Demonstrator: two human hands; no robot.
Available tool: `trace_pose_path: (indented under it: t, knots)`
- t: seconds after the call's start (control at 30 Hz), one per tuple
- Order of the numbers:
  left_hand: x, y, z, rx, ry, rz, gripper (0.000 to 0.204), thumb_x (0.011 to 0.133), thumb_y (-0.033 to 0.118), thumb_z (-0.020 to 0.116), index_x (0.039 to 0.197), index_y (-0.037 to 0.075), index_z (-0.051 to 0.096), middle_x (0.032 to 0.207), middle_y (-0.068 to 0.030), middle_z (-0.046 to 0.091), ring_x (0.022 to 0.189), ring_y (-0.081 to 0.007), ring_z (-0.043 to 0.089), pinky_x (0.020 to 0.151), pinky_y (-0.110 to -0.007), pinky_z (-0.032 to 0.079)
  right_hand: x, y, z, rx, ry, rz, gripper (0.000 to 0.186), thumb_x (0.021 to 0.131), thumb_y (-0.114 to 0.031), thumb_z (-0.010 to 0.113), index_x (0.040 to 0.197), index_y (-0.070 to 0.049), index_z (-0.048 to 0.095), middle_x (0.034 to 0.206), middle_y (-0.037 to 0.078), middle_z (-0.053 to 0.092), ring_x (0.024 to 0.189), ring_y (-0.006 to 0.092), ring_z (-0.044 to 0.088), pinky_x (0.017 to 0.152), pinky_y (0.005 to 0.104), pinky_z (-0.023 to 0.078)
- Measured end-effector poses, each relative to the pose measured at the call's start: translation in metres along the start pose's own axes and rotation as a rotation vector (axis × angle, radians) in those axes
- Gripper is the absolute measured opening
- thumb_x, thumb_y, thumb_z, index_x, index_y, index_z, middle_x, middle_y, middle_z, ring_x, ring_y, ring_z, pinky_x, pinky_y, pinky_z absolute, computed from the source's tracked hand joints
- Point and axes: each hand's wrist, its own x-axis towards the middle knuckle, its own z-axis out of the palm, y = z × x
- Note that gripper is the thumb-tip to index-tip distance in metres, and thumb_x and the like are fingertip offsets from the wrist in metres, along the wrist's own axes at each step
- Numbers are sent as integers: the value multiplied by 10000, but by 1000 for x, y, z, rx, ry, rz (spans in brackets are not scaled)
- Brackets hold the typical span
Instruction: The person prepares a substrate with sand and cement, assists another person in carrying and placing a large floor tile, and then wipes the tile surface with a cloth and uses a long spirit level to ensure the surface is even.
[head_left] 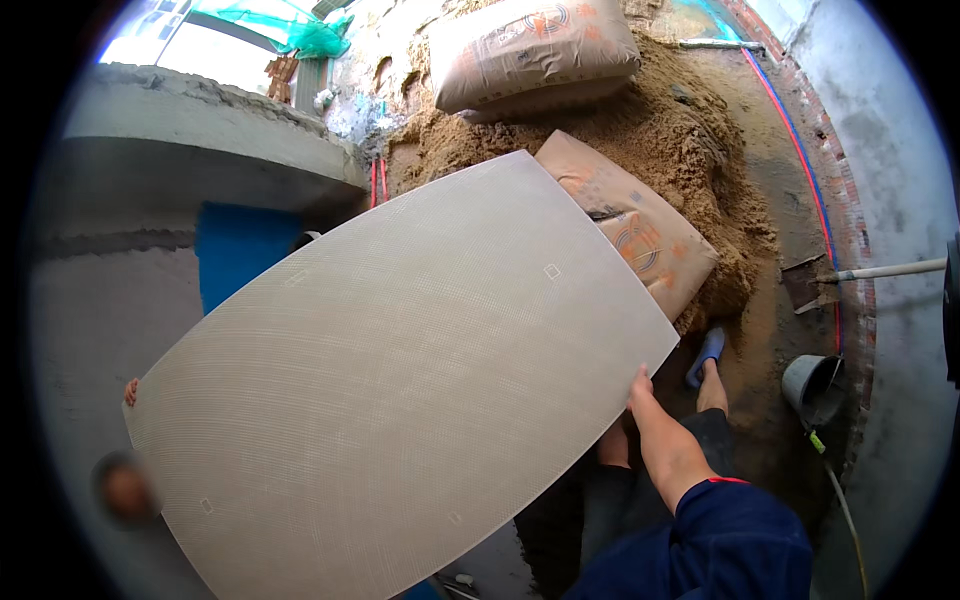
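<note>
A large beige tile (400, 350), its gridded face turned up, spans the middle of the view. My right hand (640, 385) grips its right edge near the corner, thumb over the edge and most fingers hidden. My left hand does not show. At the tile's far-left edge, another person's hand (132, 391) holds it, beside that person's blurred head. A brown paper sack (635, 235) lies partly behind the tile's upper right edge. Near my right hand is my foot in a blue slipper (707, 358).
Behind the tile rises a sand heap (690, 130) bearing another full sack (535, 50). At right are a long-handled tool (805, 283), a bucket (812, 388) and a hose (850, 520). Red and blue pipes (800, 150) follow the wall. A blue panel (240, 250) stands left.
</note>
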Motion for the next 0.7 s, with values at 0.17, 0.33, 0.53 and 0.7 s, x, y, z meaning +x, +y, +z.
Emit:
trace_pose_path:
  t: [0.17, 0.33, 0.53, 0.7]
  knots:
    - [9, -9, -8, -15, 28, -34, 598, 983, 517, 383, 1411, 106, 462, 1415, -97, 492, 1271, -343, 449, 1058, -523, 362, 7, -1, 3, -101, 67, -47, 773, 976, -584, 437, 1361, 86, 457, 1374, 212, 534, 1235, 349, 544, 1048, 445, 429]
    - [12, -20, -14, -28, 42, -36, 594, 983, 517, 382, 1406, 109, 467, 1408, -95, 501, 1265, -340, 456, 1056, -519, 366, -8, 1, 9, -57, 56, -53, 802, 973, -600, 427, 1356, 105, 450, 1366, 210, 544, 1230, 340, 549, 1039, 428, 432]
    - [21, -40, -6, -23, 24, -74, 590, 983, 518, 381, 1402, 112, 474, 1398, -92, 511, 1259, -335, 465, 1054, -515, 371, 36, 10, -6, -74, 20, -84, 807, 969, -620, 410, 1362, 83, 458, 1363, 201, 549, 1235, 342, 542, 1032, 444, 431]
    - [22, -47, -7, -3, 59, -84, 587, 983, 518, 380, 1398, 115, 480, 1391, -89, 519, 1253, -331, 472, 1052, -512, 375, 6, 4, -2, -72, -30, -41, 793, 974, -624, 389, 1375, 55, 460, 1369, 193, 546, 1232, 343, 542, 1011, 447, 442]
